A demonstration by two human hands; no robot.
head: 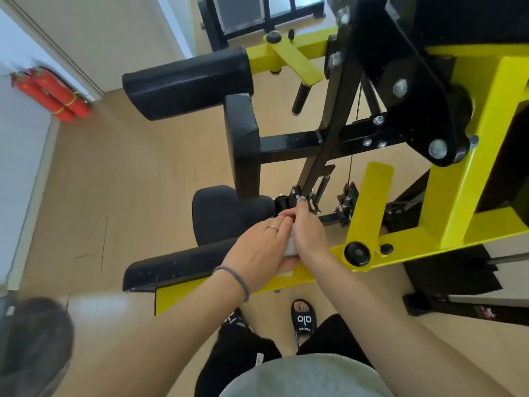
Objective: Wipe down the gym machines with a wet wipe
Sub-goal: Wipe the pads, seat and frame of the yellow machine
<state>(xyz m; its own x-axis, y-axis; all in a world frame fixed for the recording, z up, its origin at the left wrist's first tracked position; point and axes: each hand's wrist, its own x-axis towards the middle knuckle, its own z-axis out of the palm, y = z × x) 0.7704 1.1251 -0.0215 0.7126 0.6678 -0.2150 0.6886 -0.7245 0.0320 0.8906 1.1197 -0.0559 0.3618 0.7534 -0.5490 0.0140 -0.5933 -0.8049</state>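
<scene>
A yellow and black gym machine (463,156) fills the right and middle of the head view, with black pads and a black seat (226,213). My left hand (260,247) and my right hand (307,230) meet above the machine's lower yellow bar (286,279). A pale wet wipe (291,247) shows between the two palms, mostly hidden. My right hand's fingers curl round the wipe. My left hand's fingers lie against the right hand and the wipe; whether they pinch it is unclear.
Two red fire extinguishers (51,93) lie by the left wall. A long black pad (183,265) juts left below my hands, another roller pad (189,81) higher up. My feet in black slides (304,319) stand on the wooden floor beside the machine's black base (458,299).
</scene>
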